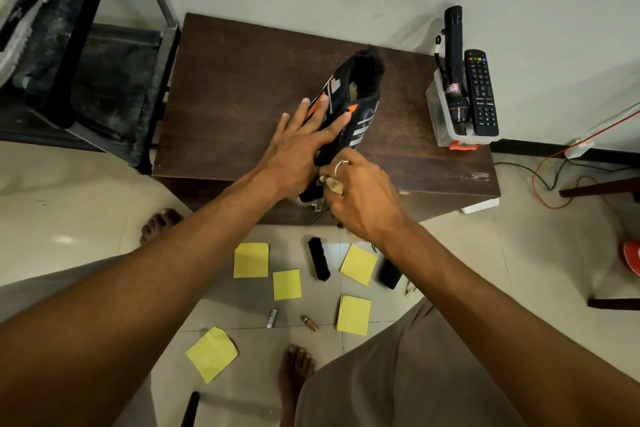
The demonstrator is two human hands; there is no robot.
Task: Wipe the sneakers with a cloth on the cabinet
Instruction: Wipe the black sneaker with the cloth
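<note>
The left hand [300, 152] lies flat, fingers spread, pinning the black sneaker [349, 114] to the dark wood surface [235, 87] while the right hand [360, 198] clenches a small cloth [333, 184] at its toe end; the shoe appears light with a soft, yielding upper, so brace it across the midfoot.

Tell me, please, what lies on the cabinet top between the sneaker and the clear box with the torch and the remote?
Nothing: in the head view, the cabinet top between the sneaker and the clear box is bare dark wood.
</note>
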